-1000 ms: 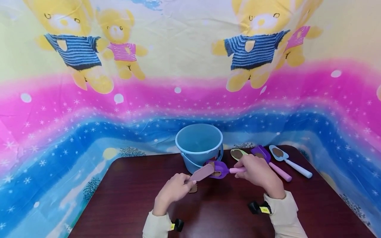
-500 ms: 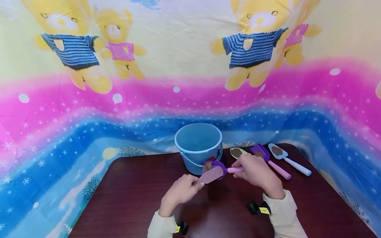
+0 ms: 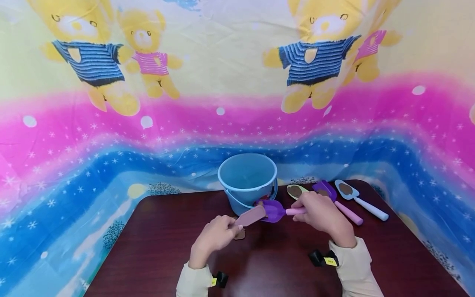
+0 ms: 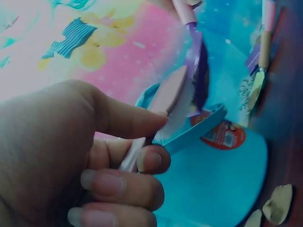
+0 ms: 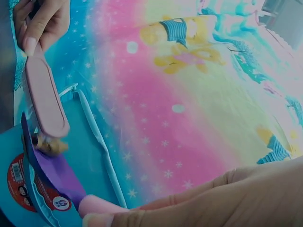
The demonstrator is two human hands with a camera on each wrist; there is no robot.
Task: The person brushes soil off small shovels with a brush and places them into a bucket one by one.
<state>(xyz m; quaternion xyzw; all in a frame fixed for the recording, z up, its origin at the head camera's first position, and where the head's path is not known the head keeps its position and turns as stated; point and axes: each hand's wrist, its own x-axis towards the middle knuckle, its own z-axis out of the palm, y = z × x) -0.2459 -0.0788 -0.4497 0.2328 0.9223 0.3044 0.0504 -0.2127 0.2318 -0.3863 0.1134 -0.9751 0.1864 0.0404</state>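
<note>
My left hand [image 3: 215, 238] pinches a pink-backed brush [image 3: 251, 217], whose pale bristles face the shovel in the left wrist view. With my right hand [image 3: 320, 214] I hold the pink handle of a purple toy shovel [image 3: 273, 211]. Its blade is level in front of the light blue bucket [image 3: 248, 189], by the bucket's rim. Brown clay-like bits [image 5: 49, 145] sit at the blade's front end, right at the brush's tip. Brown pieces [image 4: 278, 204] lie on the table beside the bucket, partly behind my left hand in the head view.
To the right lie a light blue shovel [image 3: 346, 189] with a white handle, another purple shovel [image 3: 332, 192] and a green-rimmed one [image 3: 295, 191], all with brown stuff on them. A printed cloth [image 3: 222, 107] hangs behind the dark table [image 3: 159, 243].
The brush moves right over the shovel blade, then back left to its front end. Brown bits once farther back on the blade now show only at that end. My right hand barely moves.
</note>
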